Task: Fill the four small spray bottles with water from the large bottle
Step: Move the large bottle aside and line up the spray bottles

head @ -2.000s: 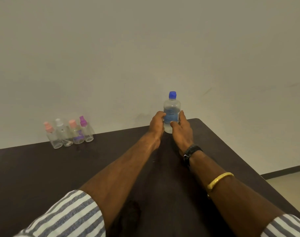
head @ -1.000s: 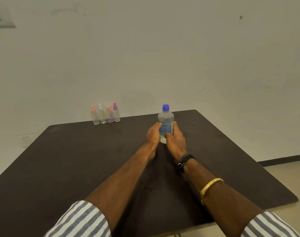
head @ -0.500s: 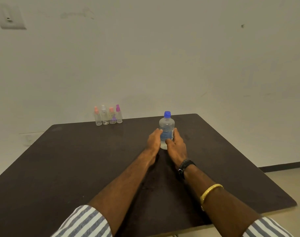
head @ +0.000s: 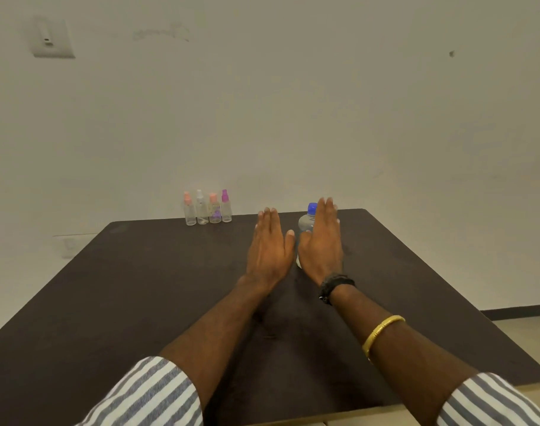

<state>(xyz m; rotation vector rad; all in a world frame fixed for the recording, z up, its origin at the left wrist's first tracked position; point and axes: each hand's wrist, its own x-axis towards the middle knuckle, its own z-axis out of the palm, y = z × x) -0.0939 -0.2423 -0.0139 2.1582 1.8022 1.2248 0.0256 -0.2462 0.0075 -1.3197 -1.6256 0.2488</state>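
Blue-capped large bottle (head: 305,224), dark brown table (head: 139,287), grey-white striped sleeves (head: 152,395).

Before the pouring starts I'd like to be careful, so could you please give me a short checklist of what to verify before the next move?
1. Large bottle upright on the table: ok, though the right hand hides most of it.
2. Blue cap removed for pouring: not ok, it is on.
3. Both hands free: ok; the left hand and the right hand are open with flat fingers, gripping nothing.
4. Four small spray bottles upright in a row at the far edge: ok.
5. Spray tops off the small bottles: not ok, all four are on.
6. Small bottles empty: cannot tell, too small to see.
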